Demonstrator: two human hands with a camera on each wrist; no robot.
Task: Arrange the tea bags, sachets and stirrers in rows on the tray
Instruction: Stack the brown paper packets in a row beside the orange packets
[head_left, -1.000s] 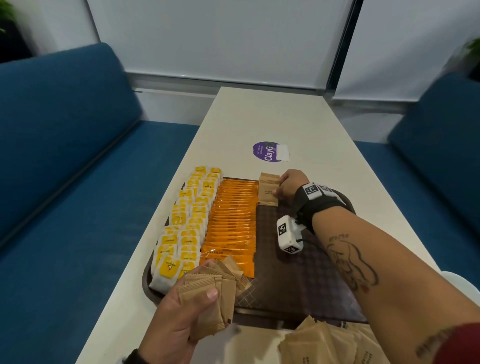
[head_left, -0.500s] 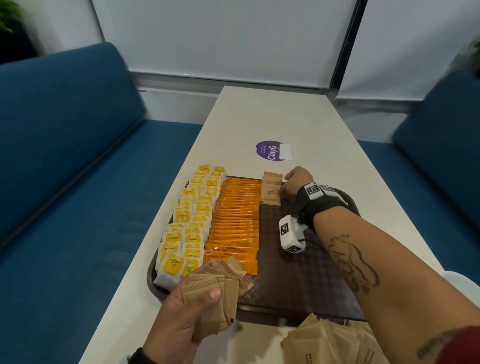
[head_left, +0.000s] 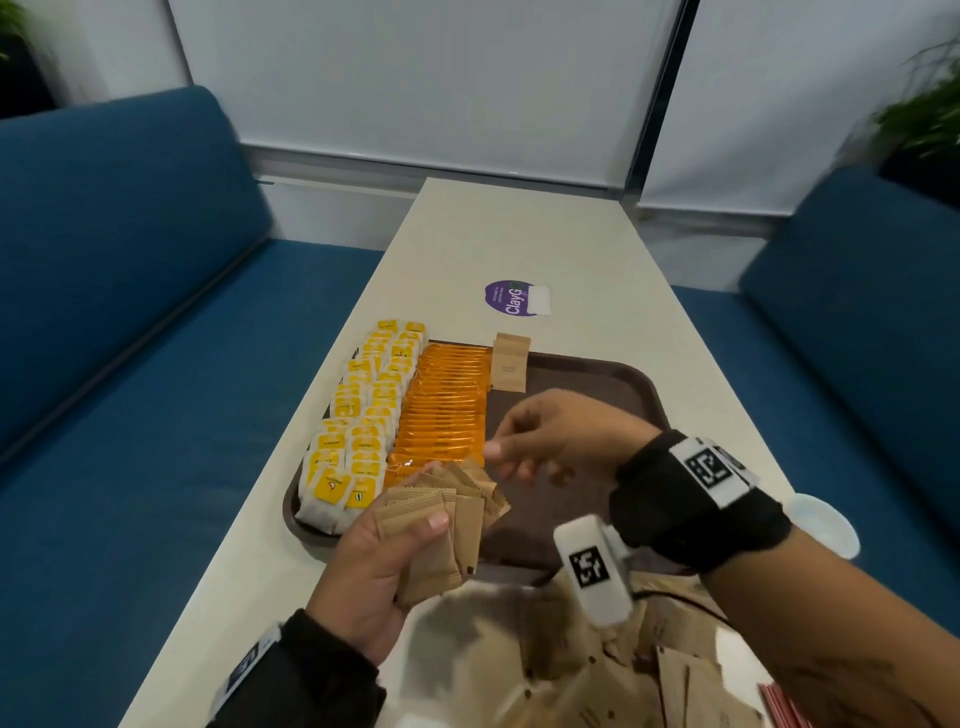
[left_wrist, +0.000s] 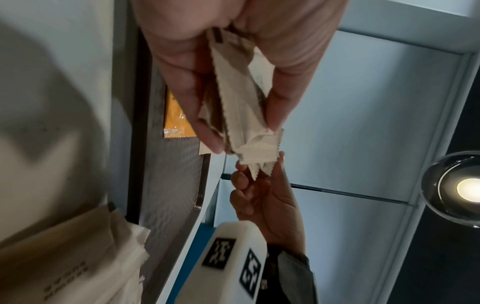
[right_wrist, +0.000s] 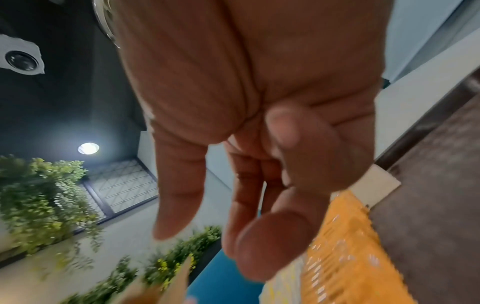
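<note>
- Loose brown sachets (head_left: 597, 670) at 6 o'clock: blurred, partly hidden behind the right wrist camera (head_left: 595, 569), cut off by the lower edge.
- Red stirrers (head_left: 782, 706) at 5 o'clock: only a corner visible, count not readable.
- Tray (head_left: 613, 374), dark brown: near rim covered by hands and sachets.
- Fan of brown sachets (head_left: 441, 519): clamped in the left hand (head_left: 374, 582), thumb pressed on top, fingers curled beneath; held over the tray's near-left corner, at 7 o'clock.
- Right hand (head_left: 558, 439): above the tray centre, palm down, thumb and fingers apart and loosely bent, holding nothing; fingertips just beside the fan's far edge, contact not discernible.
- Placed brown sachets (head_left: 510, 361): short stack at the tray's far edge, 12 o'clock, well apart from both hands.
- Orange sachets (head_left: 447, 405): one row, just left of the brown stack.
- Yellow-labelled tea bags (head_left: 358, 415): two rows at 10 o'clock, along the tray's left side.
- Purple sticker (head_left: 511, 297) on the table (head_left: 519, 234), beyond the tray.
</note>
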